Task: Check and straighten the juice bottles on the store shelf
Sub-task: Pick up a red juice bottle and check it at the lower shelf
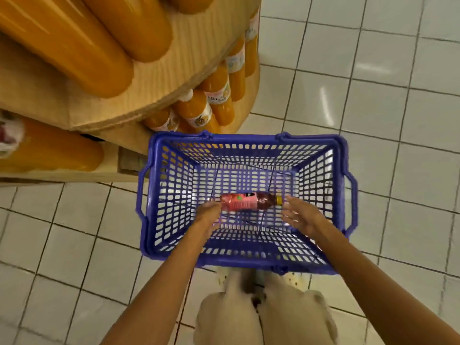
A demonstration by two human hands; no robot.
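A red-pink juice bottle (249, 201) with a pink label and a yellow cap lies on its side in a blue plastic basket (346, 170) on the floor. My left hand (207, 215) grips the bottle's bottom end. My right hand (300, 215) is held with fingers spread just beside the capped end, not clearly touching it. Orange juice bottles (199, 112) stand on the lower tier of a round wooden shelf (174, 78). More large orange bottles (82, 48) fill the upper tier at top left.
The basket stands on a white tiled floor (373, 95) right against the shelf's base. Another orange bottle (52, 148) lies on a side ledge at left. My legs in light trousers (263, 314) are directly below the basket.
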